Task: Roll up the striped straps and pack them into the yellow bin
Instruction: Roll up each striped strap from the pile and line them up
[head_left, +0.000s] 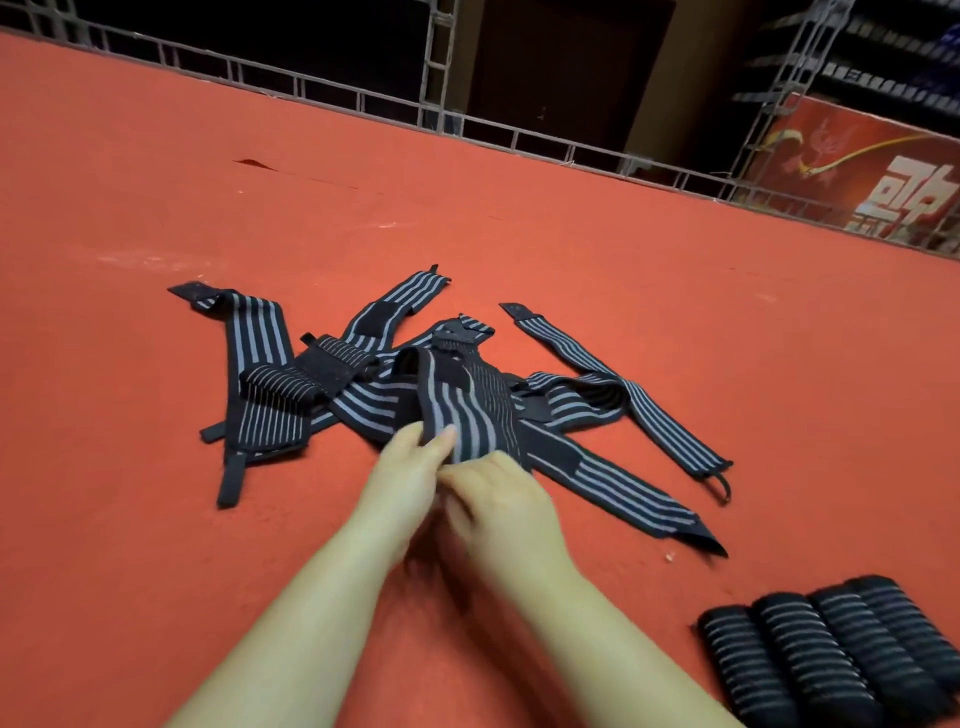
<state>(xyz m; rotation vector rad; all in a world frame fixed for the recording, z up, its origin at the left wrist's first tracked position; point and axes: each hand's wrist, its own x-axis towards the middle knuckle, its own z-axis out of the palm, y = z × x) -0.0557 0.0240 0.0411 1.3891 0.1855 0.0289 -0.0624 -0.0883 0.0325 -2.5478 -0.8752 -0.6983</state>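
A loose heap of several black straps with grey stripes (363, 384) lies on the red table mid-frame. One strap (467, 410) is lifted from the heap toward me. My left hand (410, 467) pinches its near end with thumb and fingers. My right hand (504, 504) sits just right of the left, fingers curled at the same strap end; the grip itself is blurred. Several rolled straps (831, 649) lie side by side at the lower right. No yellow bin is in view.
The red felt table (571, 234) stretches wide around the heap. A grey metal rail (363, 98) runs along its far edge. Beyond it stand dark shelves and a red printed box (857, 166) at the upper right.
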